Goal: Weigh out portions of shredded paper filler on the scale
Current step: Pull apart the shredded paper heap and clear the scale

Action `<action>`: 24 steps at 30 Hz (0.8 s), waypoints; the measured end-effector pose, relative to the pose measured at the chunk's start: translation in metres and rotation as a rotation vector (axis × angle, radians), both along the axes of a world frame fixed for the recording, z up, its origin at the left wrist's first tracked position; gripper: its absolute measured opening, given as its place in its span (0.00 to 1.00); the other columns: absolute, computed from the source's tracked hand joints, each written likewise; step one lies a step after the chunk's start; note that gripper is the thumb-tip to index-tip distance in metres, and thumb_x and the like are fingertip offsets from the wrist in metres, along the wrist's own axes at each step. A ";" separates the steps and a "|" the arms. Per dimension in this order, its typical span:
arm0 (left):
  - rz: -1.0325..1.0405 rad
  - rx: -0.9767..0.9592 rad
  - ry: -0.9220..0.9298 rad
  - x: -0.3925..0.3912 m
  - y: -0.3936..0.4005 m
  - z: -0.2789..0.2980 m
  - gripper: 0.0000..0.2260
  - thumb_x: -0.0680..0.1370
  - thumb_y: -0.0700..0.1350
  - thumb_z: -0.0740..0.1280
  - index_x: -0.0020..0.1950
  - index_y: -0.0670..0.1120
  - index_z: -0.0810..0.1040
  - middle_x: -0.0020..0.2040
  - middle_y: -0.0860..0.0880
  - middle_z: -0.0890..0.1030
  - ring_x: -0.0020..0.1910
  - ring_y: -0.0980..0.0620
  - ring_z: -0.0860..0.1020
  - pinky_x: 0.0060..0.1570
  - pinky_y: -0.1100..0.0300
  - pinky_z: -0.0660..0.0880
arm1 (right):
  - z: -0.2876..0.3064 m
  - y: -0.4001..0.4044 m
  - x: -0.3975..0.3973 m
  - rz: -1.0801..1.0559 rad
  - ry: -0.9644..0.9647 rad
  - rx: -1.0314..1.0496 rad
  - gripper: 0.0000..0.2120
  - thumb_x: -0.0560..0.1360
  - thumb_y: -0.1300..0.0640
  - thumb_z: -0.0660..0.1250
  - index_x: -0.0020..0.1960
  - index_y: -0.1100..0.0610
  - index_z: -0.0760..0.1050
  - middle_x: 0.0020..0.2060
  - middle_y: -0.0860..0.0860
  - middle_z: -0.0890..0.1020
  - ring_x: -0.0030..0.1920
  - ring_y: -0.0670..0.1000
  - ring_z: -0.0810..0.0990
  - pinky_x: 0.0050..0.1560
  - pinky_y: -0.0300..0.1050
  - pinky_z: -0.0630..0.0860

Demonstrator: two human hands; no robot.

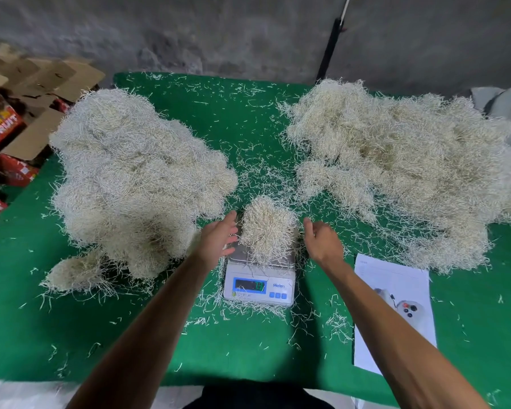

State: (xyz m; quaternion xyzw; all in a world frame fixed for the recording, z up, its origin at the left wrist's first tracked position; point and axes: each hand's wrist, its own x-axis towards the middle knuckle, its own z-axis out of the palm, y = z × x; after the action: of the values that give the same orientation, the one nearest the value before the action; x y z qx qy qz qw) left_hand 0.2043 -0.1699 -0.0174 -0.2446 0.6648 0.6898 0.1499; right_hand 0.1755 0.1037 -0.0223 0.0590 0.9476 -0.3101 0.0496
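A white digital scale (258, 283) stands on the green table (130, 335), its lit display facing me. A small portion of cream shredded paper (266, 228) sits heaped on its platform. My left hand (219, 236) hovers just left of that portion, fingers straight and relaxed, holding nothing. My right hand (322, 240) hangs just right of it, fingers loosely curled, empty. A big heap of shredded paper (130, 181) lies to the left and another big heap (404, 169) to the right.
A white printed sheet (393, 308) lies right of the scale. Loose paper strands are scattered over the green cloth. Open cardboard fruit boxes (15, 122) are stacked off the table's left edge. A grey wall runs behind.
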 end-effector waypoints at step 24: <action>-0.079 0.074 -0.225 -0.045 0.056 0.023 0.39 0.73 0.77 0.56 0.79 0.62 0.57 0.81 0.47 0.56 0.72 0.36 0.67 0.60 0.32 0.74 | 0.006 -0.058 -0.031 0.170 -0.152 -0.480 0.14 0.84 0.41 0.59 0.58 0.52 0.69 0.36 0.48 0.75 0.36 0.51 0.76 0.43 0.50 0.82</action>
State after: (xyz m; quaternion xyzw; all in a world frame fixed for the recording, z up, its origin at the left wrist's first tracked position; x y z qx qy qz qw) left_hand 0.1589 -0.1138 0.0052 -0.2881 0.6271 0.6756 0.2595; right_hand 0.1441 0.0460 -0.0161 -0.0111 0.8421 -0.5152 0.1590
